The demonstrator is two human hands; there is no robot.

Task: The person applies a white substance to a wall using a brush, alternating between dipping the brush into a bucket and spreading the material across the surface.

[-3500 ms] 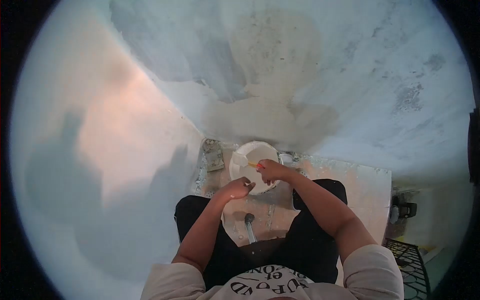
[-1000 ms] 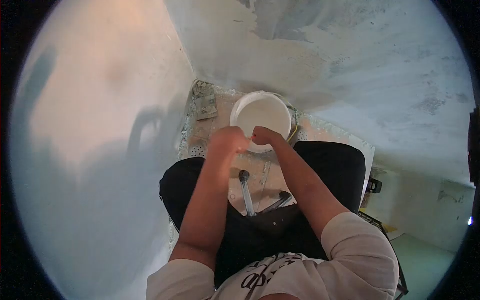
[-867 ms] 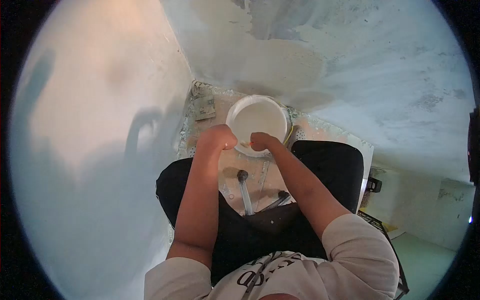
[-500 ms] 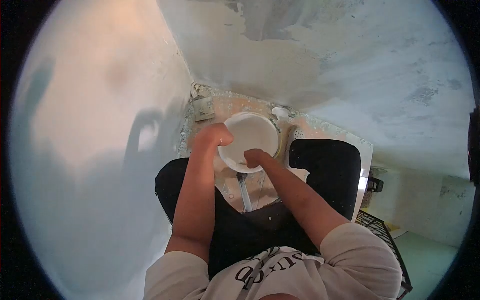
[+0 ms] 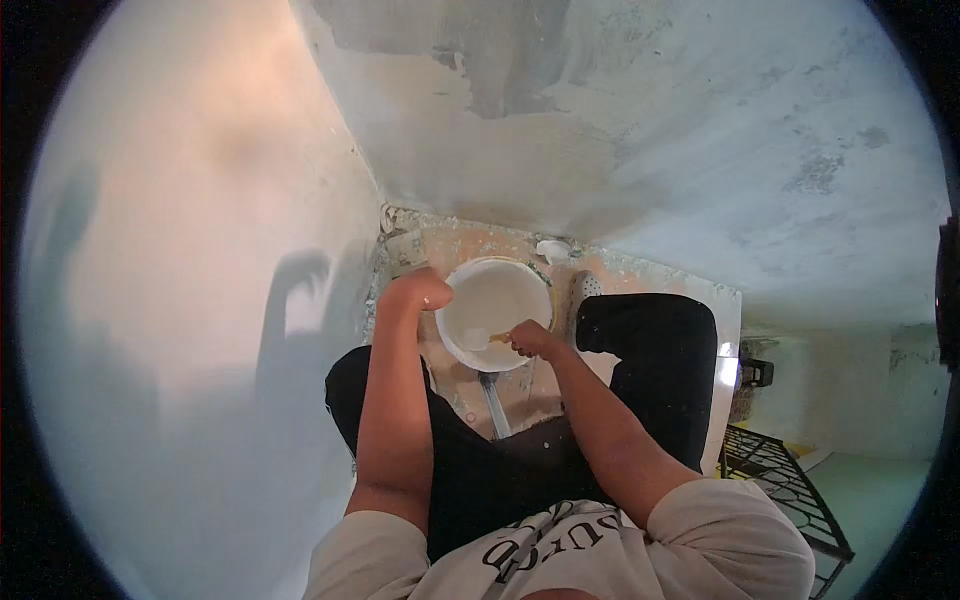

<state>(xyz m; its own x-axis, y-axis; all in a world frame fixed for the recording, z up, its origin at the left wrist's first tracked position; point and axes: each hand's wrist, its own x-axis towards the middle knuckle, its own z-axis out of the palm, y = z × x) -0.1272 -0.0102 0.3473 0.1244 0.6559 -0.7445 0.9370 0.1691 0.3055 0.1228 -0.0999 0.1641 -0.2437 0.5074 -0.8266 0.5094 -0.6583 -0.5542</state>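
Observation:
A round white bucket [image 5: 546,290] stands on the floor between my knees, with pale, creamy material inside. My right hand [image 5: 530,340] is closed around the yellowish handle of a putty knife [image 5: 479,338]. Its pale blade lies over the material near the bucket's front side. At the left rim is my left hand [image 5: 416,289], bent downward at the wrist with a white smear on it. Its fingers are hidden beneath it, so I cannot make out whether it grips anything.
A long grey tool [image 5: 494,405] lies on the floor against the bucket's near side. A small white object [image 5: 553,250] sits behind the bucket. Patchy plastered walls [image 5: 620,150] meet in the corner ahead. A dark metal railing [image 5: 785,475] stands at the right.
My right hand has moved slightly right, bringing the putty knife into sight over the bucket. My left hand has drawn slightly back to the left. The view has tilted a little.

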